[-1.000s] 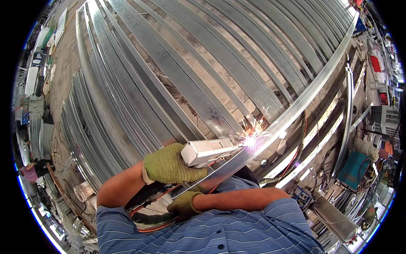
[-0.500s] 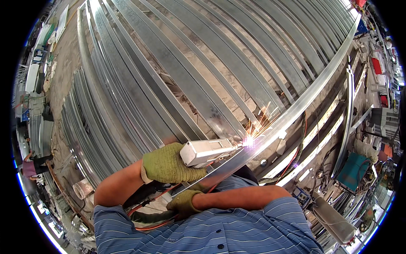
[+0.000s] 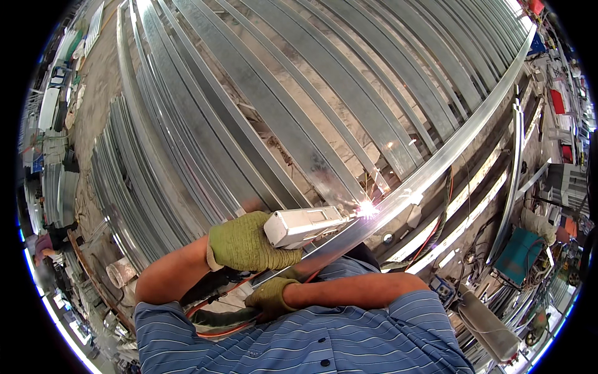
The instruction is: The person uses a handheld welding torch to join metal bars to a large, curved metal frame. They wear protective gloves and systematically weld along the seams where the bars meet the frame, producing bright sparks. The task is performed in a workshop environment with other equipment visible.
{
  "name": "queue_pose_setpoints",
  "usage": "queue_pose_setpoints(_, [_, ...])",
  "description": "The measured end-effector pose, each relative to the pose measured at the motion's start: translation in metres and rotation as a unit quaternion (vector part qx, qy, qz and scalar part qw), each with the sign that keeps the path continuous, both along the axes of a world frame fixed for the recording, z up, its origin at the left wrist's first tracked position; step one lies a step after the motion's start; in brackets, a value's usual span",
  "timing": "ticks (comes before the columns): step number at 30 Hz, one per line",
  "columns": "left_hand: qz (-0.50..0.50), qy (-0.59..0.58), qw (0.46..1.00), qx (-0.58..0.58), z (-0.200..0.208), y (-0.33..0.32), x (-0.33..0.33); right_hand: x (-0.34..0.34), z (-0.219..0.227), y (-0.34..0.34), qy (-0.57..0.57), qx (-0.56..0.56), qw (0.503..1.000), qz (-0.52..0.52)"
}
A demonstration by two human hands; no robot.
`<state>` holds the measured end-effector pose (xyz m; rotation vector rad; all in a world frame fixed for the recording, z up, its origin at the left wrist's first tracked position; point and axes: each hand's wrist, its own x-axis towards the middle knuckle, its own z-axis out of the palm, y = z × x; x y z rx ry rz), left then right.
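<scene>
My left hand [image 3: 246, 243], in a green knitted glove, is closed around a white boxy welding gun [image 3: 305, 225]. The gun's narrow tip points right, and a bright spark burns where it meets the long metal rail [image 3: 411, 199], close to the end of a flat steel bar [image 3: 317, 171]. Nearer my body, my right hand [image 3: 271, 299], also gloved, is closed on a dark-sleeved hose [image 3: 221, 320] with an orange line beside it. The gloves partly hide the gun's grip and the hose.
Long parallel metal bars stretch away ahead, joining the rail at right. Stacked metal profiles [image 3: 124, 187] lie at left beside a whitish bucket [image 3: 121, 272]. A teal box [image 3: 518, 257] and a grey cylinder [image 3: 489, 324] stand at right. Another person [image 3: 45, 249] is at far left.
The sparks at the gun's tip spread less far than before. Both hands keep their holds almost in place, and the view has shifted slightly.
</scene>
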<state>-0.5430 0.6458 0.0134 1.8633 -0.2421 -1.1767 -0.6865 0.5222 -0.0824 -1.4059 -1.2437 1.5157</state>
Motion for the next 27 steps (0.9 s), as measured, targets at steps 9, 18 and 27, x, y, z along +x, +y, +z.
queue_pose_setpoints(9, [0.06, 0.076, 0.995, 0.009, 0.015, -0.001, -0.003, 0.004, 0.003, -0.001, -0.009, 0.006, 1.0, 0.009])
queue_pose_setpoints(18, [0.017, 0.115, 0.993, 0.022, 0.013, 0.0, 0.002, 0.001, 0.001, 0.0, -0.012, 0.002, 1.0, 0.01])
queue_pose_setpoints(27, [0.013, 0.128, 0.991, 0.027, 0.01, 0.004, -0.003, -0.004, -0.002, 0.001, -0.005, 0.007, 1.0, -0.016])
